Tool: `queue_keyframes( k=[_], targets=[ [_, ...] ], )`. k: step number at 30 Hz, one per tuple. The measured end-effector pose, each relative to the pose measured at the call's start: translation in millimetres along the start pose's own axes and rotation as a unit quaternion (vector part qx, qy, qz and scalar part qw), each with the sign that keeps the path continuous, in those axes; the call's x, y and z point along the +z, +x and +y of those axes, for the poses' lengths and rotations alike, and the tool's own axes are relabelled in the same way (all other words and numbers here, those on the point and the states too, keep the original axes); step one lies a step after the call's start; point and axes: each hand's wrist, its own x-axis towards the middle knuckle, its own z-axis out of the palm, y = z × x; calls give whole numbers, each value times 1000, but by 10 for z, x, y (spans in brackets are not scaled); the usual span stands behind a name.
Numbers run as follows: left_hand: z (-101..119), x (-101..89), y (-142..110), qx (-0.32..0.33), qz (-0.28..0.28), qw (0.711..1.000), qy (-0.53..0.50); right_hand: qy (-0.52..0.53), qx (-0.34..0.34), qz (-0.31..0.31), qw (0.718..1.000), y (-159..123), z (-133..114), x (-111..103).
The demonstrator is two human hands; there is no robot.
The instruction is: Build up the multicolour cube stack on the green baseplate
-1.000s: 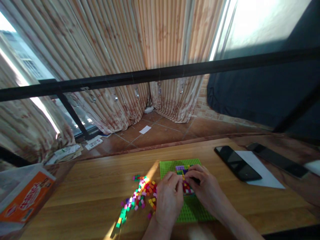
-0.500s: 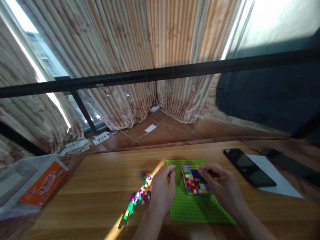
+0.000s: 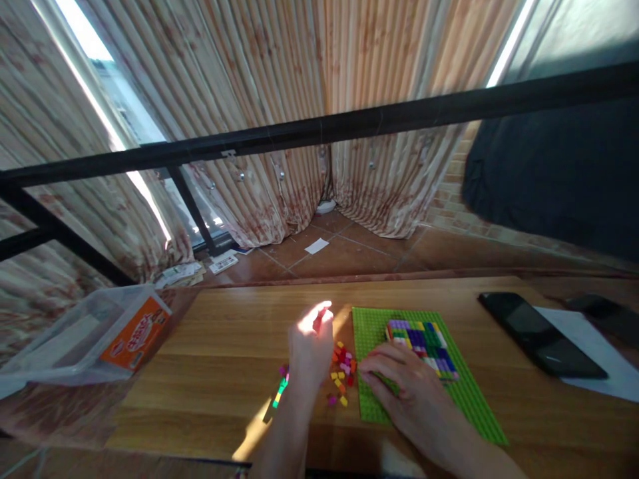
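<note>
My left hand [image 3: 310, 349] is above the table, left of the green baseplate [image 3: 372, 399]. Its fingers are curled with the tips close together in sunlight; whatever they may hold is hidden. My right hand [image 3: 409, 389] is over the baseplate's left part, fingers bent and pinched near its left edge; I cannot make out anything in them. Partly behind this hand, a low block of multicoloured small bricks [image 3: 424, 340] sits on the baseplate. Loose little bricks [image 3: 341, 376] in red, yellow, orange and pink lie between my hands. More loose bricks [image 3: 280, 392] show left of my left forearm.
On the wooden table [image 3: 224, 352], a black phone [image 3: 542, 336] rests partly on white paper [image 3: 589, 359] at the right. A clear plastic box [image 3: 74, 339] with an orange label is at the left. A dark rail [image 3: 299, 133] crosses before the curtains [image 3: 279, 66].
My right hand has moved left, off the brick block to the baseplate's left edge. My left hand now sits farther from the baseplate. The whole view has shifted, moving the scene rightward.
</note>
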Motion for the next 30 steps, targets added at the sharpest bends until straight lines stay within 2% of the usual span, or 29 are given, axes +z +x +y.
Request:
queue_keyframes(
  k=[4, 8, 12, 17, 20, 23, 27, 30],
  targets=[
    [-34, -42, 12, -11, 14, 1000, -19, -37, -27, -85, 995, -11, -59, 168],
    [-26, -64, 10, 2, 5, 1000, -12, -75, -15, -138, 987, -27, -101, 310],
    [-20, -89, 5, 13, -1, 1000, 0, -109, 3, -153, 982, -28, -127, 451],
    [5, -117, 4, 25, -6, 999, 33, -91, -3, -127, 988, -13, -135, 533],
    [18, -108, 6, 35, -11, 999, 39, -28, -2, -85, 996, 10, -141, 414],
    [48, -65, -21, 37, -41, 998, 30, 20, 16, -25, 999, 37, -57, 179],
    [109, 63, -136, 65, -97, 993, 5, -7, 31, 63, 998, 45, 229, -124],
    [148, 195, -250, 68, -138, 988, -18, -28, 38, 90, 995, 26, 415, -225]
  ],
)
